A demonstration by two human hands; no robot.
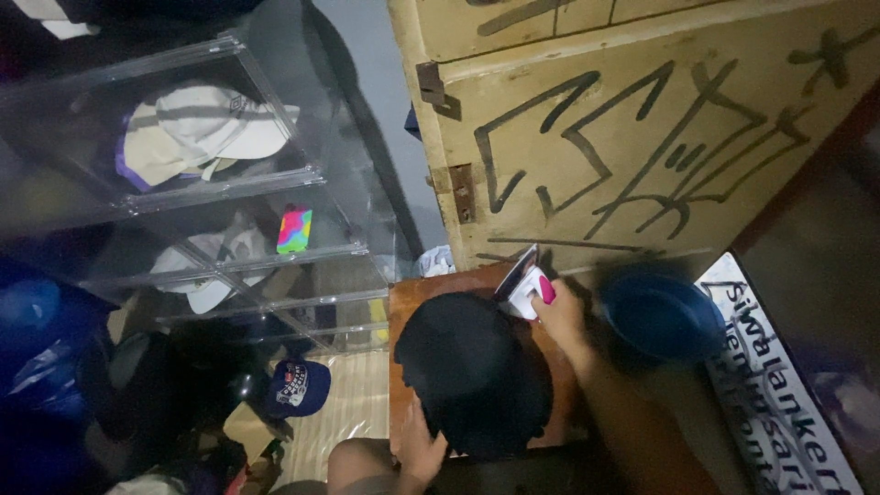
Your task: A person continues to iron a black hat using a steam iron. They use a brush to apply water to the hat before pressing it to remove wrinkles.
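Head view, looking down in dim light. Right hand [561, 316] closed around the handle of a small white-and-pink iron [522, 286]; the iron stands tilted at the far edge of a black round fabric piece [472, 371], touching it. The black piece lies on a small reddish-brown counter [403, 307] and covers most of it. Left hand [422, 449] rests on the near edge of the black piece, fingers spread flat, pressing rather than clasping.

Blue bowl [662, 316], blurred, just right of the right hand. Pale wooden door [642, 137] with black drawn lines behind the counter. Clear shelves [229, 183] at left carry light-coloured caps [206, 128]. A dark blue cap [298, 387] lies on the floor below.
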